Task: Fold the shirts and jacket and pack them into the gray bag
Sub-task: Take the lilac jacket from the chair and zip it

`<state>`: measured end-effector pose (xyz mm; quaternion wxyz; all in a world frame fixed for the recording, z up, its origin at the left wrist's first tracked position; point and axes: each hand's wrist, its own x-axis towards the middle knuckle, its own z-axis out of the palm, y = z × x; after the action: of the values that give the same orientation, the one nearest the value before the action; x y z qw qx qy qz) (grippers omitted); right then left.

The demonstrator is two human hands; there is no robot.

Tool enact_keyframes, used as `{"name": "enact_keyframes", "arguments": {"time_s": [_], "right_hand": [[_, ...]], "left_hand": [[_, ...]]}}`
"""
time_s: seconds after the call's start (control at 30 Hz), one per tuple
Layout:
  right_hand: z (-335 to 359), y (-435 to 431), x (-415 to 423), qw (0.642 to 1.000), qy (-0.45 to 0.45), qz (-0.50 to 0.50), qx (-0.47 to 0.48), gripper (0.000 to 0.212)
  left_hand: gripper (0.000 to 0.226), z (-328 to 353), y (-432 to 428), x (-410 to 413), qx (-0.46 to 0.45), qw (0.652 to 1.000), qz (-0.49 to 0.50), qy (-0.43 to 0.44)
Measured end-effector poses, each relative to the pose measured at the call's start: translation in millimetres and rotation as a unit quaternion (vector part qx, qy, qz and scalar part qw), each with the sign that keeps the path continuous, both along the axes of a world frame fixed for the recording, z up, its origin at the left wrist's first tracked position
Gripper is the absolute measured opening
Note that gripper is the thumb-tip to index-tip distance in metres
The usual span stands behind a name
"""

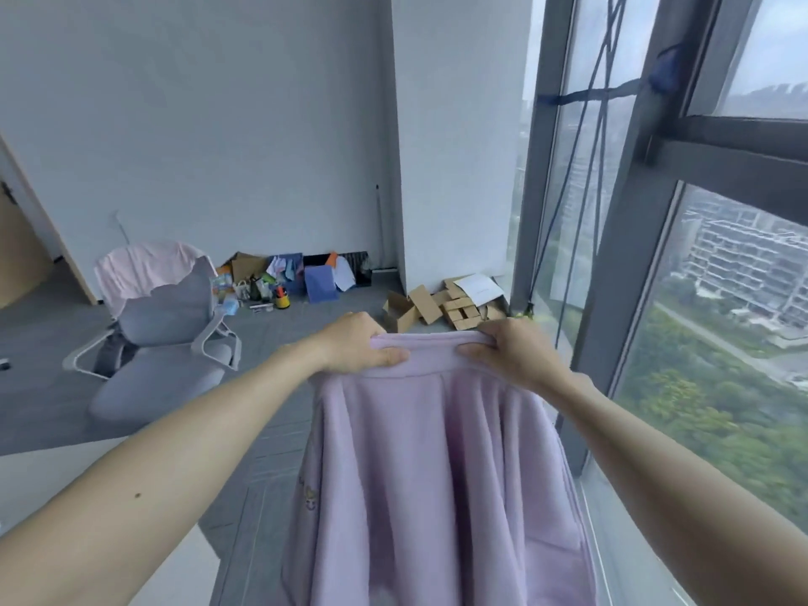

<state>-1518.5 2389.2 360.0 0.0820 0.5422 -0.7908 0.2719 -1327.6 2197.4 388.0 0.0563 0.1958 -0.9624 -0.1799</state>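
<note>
My left hand (pixel 363 345) & right hand (pixel 513 354) grip jacket (pixel 437 496) top edge, apart; hold it level, shake flat b4 folding.

1. You have no legible text, brand, number or sign in view.
2. The small embroidered mark on your lilac garment (pixel 437 474) is too blurred to read.
3. The white sheet (pixel 478 288) on the cardboard boxes (pixel 454 309) bears a faint line, too small to read.
</note>
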Motion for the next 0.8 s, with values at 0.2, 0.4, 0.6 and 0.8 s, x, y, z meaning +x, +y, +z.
{"name": "enact_keyframes", "arguments": {"time_s": [0.2,0.4,0.6,0.8], "right_hand": [[16,-164,-75,0.991,-0.013,0.129,-0.019,0.045],[-11,-341,-88,0.976,0.005,0.208,-0.065,0.052],[-12,-516,-90,0.969,-0.021,0.242,-0.033,0.046],[12,-645,-73,0.932,-0.099,0.345,-0.051,0.018]], "left_hand": [[0.054,8,-110,-31,0.2,0.979,0.032,-0.018],[0.031,-16,-226,-31,0.357,0.928,0.1,0.034],[0.059,-28,-355,-42,0.432,0.873,0.138,0.182],[0.03,-28,-466,-40,0.407,0.825,0.237,0.314]]}}
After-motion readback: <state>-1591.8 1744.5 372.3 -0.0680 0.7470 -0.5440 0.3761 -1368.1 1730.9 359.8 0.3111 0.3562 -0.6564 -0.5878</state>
